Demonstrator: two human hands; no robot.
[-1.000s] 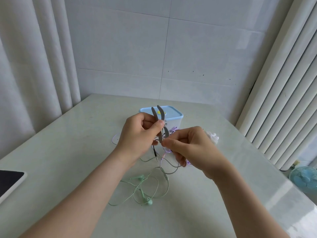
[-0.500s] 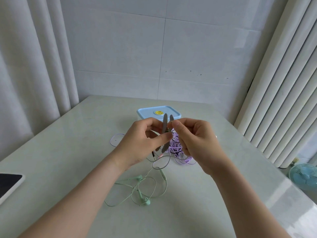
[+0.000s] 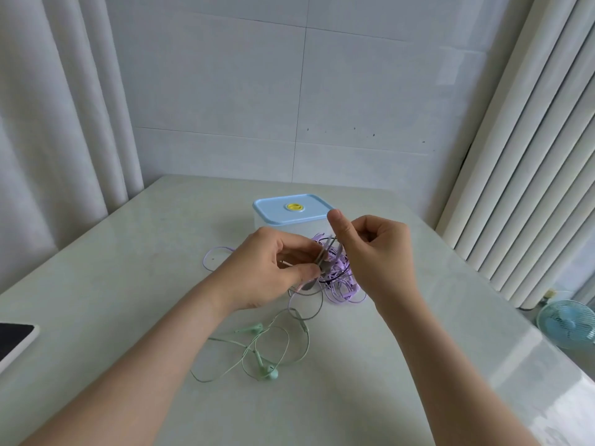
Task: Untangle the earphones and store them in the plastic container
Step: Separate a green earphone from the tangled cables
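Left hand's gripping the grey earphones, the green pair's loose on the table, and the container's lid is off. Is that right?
No. The head view shows the blue lid sitting on the plastic container. The rest holds: the left hand grips the grey earphones, and the green earphones lie loose on the table.

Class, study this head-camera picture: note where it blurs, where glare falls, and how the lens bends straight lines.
Head view: the grey earphones pinched in the left hand are motion-blurred, the green earphones sharp; pale glare sheens the table at right; the wide-angle lens bows the curtain folds at the edges.
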